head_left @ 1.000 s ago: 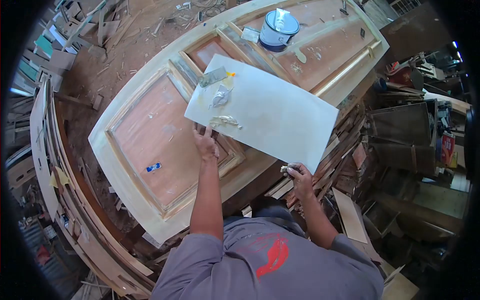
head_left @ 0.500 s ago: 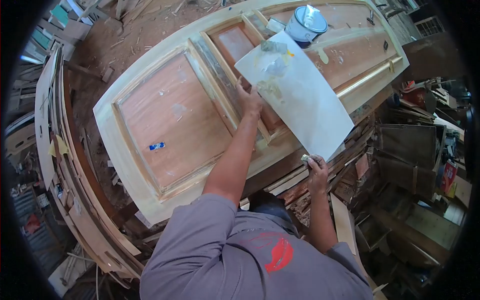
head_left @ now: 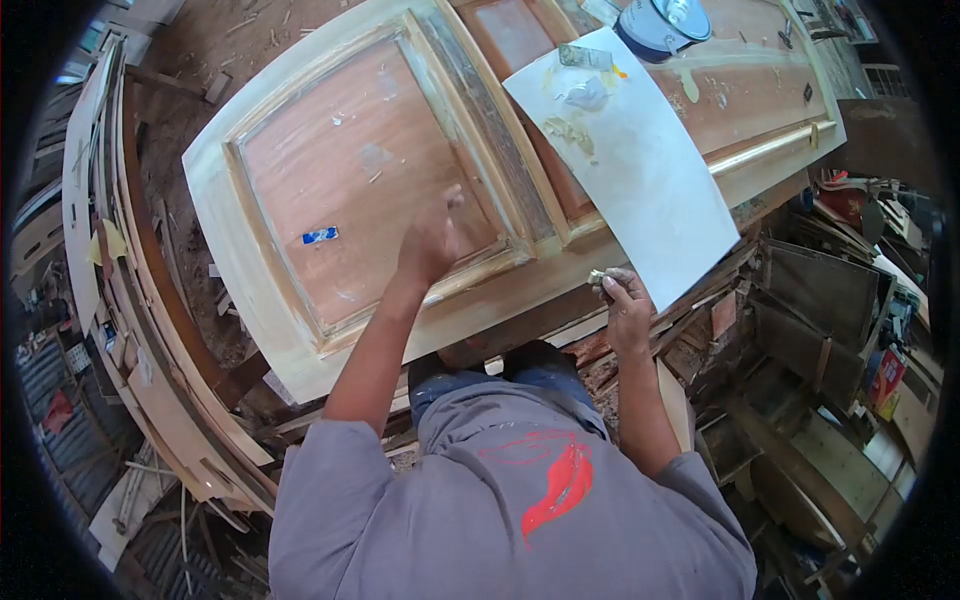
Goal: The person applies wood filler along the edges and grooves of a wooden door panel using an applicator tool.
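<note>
Over the lower right part of the left recessed panel, my left hand (head_left: 432,240) is blurred by motion, and its fingers cannot be made out clearly. My right hand (head_left: 627,308) pinches a small pale, putty-smeared piece (head_left: 598,277) beside the lower edge of a white board (head_left: 660,200). That board lies slanted on the wooden door (head_left: 235,330). Near its upper end are grey and yellowish smears and a flat smeared block (head_left: 585,57). A blue and white wrapper (head_left: 320,235) rests on the left panel.
A paint can (head_left: 655,32) stands by the board's top end. Curved wooden pieces (head_left: 150,330) are stacked at the left. Scrap wood and old cabinets (head_left: 815,290) fill the right side. Wood chips litter the dirt floor (head_left: 240,60).
My left hand has left the white board's edge and moved left and down over the panel. My right hand still holds the small piece. The view has shifted slightly.
</note>
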Motion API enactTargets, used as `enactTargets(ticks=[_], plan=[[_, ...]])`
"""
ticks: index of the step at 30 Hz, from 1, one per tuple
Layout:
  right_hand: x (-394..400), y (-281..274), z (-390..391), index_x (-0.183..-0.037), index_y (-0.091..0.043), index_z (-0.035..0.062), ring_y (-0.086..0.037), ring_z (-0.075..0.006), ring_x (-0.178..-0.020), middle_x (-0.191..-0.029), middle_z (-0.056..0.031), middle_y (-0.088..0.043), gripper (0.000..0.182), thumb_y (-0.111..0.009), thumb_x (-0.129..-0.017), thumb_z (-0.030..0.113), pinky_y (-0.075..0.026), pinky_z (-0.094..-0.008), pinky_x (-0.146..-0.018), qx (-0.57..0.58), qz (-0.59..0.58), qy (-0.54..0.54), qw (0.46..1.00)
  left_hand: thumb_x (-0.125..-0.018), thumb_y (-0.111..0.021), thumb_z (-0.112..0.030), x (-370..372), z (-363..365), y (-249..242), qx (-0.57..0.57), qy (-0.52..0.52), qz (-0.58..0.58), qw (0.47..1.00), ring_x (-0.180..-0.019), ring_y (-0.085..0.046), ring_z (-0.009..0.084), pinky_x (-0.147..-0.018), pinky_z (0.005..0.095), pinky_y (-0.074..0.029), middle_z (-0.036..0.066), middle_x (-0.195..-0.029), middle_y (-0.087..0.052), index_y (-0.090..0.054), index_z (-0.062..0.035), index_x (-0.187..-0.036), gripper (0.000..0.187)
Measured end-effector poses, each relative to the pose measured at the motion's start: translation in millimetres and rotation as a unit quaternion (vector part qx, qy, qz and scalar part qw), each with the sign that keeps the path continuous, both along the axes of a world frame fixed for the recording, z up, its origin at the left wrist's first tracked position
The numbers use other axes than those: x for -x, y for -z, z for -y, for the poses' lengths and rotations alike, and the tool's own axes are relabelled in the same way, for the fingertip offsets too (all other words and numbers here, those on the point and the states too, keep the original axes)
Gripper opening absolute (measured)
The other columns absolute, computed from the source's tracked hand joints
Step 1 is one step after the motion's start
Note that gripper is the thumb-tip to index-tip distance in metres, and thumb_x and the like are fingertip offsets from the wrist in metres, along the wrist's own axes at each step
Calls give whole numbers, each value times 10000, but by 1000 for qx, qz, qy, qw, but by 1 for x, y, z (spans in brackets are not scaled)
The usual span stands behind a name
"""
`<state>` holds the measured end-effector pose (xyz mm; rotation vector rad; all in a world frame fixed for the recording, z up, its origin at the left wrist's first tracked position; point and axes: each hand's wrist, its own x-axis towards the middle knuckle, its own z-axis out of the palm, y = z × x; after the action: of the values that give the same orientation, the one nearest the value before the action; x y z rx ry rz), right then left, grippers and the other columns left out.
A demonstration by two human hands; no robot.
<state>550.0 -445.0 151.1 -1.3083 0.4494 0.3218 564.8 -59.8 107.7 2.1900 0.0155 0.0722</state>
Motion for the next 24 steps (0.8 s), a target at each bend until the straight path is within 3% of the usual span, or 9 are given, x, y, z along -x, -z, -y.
enactTargets(ticks=[4, 7, 10, 17, 20, 22, 24], plan=[[-4, 4, -29, -1192, -748, 4, -745, -138, -948, -1072, -62, -793, 180, -755, -1012, -9, -594, -285, -891, 60, 8, -42, 997, -848, -631, 17, 34, 26, -13, -119, 58, 8, 991, -1455, -553, 420, -1272, 531, -409, 220, -1476, -646, -558, -50, -1550, 709], [-13, 6, -52, -1200, -746, -9, -751, -135, -980, -1099, -70, -799, 189, -758, -1012, -18, -609, -282, -918, 76, 30, -81, 993, -852, -695, -101, 34, 48, -6, -169, 126, 7, 977, -1536, -473, 408, -1354, 548, -265, 226, -1528, -613, -520, -21, -1574, 747], [-18, 2, -70, -1213, -748, -15, -754, -131, -994, -1113, -73, -805, 205, -766, -1009, -16, -606, -274, -887, 90, 28, -83, 992, -884, -716, -253, 29, 55, -1, -259, 136, 36, 956, -1514, -504, 427, -1377, 599, -169, 254, -1534, -602, -492, 17, -1579, 779], [-20, 9, -91, -1257, -777, -2, -750, -95, -959, -1082, -57, -823, 250, -787, -1008, 21, -556, -251, -767, 82, 12, -110, 990, -919, -663, -344, 4, 51, 1, -444, 210, 50, 870, -1547, -463, 463, -1371, 693, -93, 301, -1457, -650, -457, 22, -1626, 822], [-28, 24, -87, -1212, -808, 5, -747, -82, -967, -1067, -37, -830, 194, -782, -1024, 48, -564, -268, -769, 171, 37, -165, 971, -932, -652, -351, -7, 37, 0, -487, 200, 80, 846, -1534, -471, 482, -1360, 719, -86, 311, -1408, -674, -445, 21, -1635, 822], [-34, 20, -97, -1192, -823, 17, -763, -130, -912, -1050, -51, -839, 188, -777, -1013, 45, -576, -304, -760, 211, 100, -201, 951, -938, -648, -346, -15, 19, -4, -512, 182, 84, 835, -1539, -459, 485, -1356, 724, -90, 315, -1375, -683, -430, 20, -1645, 825], [-45, 13, -109, -1157, -834, 36, -769, -184, -890, -1044, -71, -841, 173, -786, -991, 48, -584, -343, -773, 288, 192, -268, 899, -913, -672, -304, -26, -14, -10, -442, 95, -6, 892, -1546, -457, 468, -1363, 708, -100, 320, -1455, -634, -404, 10, -1658, 852]])
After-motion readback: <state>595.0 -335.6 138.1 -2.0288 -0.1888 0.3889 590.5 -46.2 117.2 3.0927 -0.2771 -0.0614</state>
